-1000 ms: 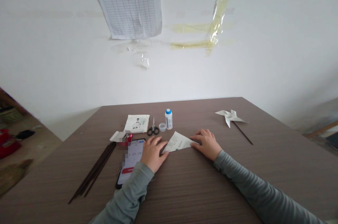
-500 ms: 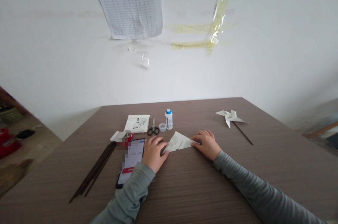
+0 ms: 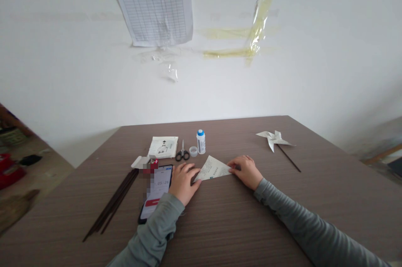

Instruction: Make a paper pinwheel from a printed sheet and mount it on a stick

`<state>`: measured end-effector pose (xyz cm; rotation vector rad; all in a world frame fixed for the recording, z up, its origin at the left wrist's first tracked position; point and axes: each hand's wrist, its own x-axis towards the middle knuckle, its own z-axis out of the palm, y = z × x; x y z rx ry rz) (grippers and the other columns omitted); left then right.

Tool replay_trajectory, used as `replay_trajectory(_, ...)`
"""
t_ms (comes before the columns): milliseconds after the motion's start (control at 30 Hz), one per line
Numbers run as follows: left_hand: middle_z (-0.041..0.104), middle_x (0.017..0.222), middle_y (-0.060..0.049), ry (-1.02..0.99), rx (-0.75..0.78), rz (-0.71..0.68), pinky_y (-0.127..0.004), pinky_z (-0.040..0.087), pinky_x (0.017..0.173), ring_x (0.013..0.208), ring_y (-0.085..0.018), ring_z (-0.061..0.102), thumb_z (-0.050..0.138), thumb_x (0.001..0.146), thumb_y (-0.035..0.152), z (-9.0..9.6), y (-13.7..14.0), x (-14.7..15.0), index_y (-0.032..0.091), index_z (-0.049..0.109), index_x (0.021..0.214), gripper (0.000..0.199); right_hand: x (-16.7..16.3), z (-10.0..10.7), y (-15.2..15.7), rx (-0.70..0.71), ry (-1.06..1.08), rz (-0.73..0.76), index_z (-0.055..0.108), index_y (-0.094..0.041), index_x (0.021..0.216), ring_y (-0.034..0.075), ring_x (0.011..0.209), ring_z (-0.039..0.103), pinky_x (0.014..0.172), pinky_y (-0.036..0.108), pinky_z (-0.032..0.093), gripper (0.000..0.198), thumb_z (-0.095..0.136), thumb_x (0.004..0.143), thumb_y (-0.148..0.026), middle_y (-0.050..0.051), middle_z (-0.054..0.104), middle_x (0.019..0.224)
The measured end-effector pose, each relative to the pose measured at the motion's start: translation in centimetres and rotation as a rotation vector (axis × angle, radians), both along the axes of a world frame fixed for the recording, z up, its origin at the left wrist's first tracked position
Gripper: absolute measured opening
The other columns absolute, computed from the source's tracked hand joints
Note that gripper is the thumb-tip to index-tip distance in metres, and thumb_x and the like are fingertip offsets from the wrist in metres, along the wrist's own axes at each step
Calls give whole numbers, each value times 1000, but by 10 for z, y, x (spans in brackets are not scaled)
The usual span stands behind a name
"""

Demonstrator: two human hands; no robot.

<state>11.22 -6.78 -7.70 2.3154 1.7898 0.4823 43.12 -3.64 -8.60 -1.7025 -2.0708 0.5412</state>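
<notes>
A printed sheet of paper folded into a triangle [image 3: 213,169] lies on the table between my hands. The thumb and index finger of my left hand [image 3: 184,183] close on its left corner, while the other fingers curve over the table beside the phone [image 3: 158,189]. At the opposite corner, my right hand [image 3: 246,171] pinches the paper between thumb and bent fingers. Just beyond the triangle stand a white bottle with a blue cap [image 3: 201,143] and a small clear round cup [image 3: 193,151]. Black-handled scissors [image 3: 182,154] lie to their left.
A paper pinwheel on a dark stick [image 3: 274,139] lies at the right of the brown table [image 3: 238,225]. Several dark sticks [image 3: 113,204], a small red-and-white box [image 3: 150,165] and a stack of printed paper [image 3: 163,147] are on the left. A white wall rises behind.
The fingers of my right hand have curled in a little and shifted slightly left at the paper's corner. My left hand and the folded paper stay nearly in place.
</notes>
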Motion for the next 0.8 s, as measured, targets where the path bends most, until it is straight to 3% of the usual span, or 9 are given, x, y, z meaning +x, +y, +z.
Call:
replay_trajectory(367, 91, 169, -12, -50, 18, 5, -82, 52, 149, 165, -47, 77, 93, 107, 26, 2, -1, -3, 38, 101, 149, 44, 11, 7, 0, -24, 62, 16, 103, -34, 112, 43, 147, 86, 154, 81, 36, 23, 80, 114, -38, 12, 101, 136)
replay_trajectory(500, 93, 166, -10, -50, -15, 3, -83, 52, 147, 164, -46, 77, 82, 117, 28, 3, 1, -3, 37, 105, 125, 26, 13, 10, -1, -43, 73, -3, 101, -33, 100, 45, 156, 84, 154, 80, 36, 31, 79, 117, -44, 14, 100, 143)
replay_trajectory(600, 94, 165, -7, -36, -55, 23, -82, 49, 150, 165, -45, 75, 69, 124, 26, 5, 2, 0, 34, 105, 116, 37, 14, 12, 0, -59, 84, -8, 99, -31, 92, 47, 159, 84, 154, 81, 38, 37, 77, 118, -47, 16, 99, 146)
replay_trajectory(733, 95, 161, -8, -44, -57, 45, -80, 50, 150, 163, -46, 78, 66, 125, 25, 8, 2, 3, 32, 105, 117, 41, 14, 11, 1, -72, 109, 35, 98, -33, 88, 51, 161, 82, 153, 86, 36, 35, 80, 113, -50, 14, 101, 134)
replay_trajectory(800, 95, 162, -10, -46, -58, 40, -84, 50, 149, 163, -47, 79, 72, 122, 25, 10, 1, 4, 32, 105, 115, 35, 14, 9, 1, -14, 99, 40, 97, -34, 82, 51, 154, 85, 150, 86, 42, 33, 87, 108, -51, 13, 102, 122)
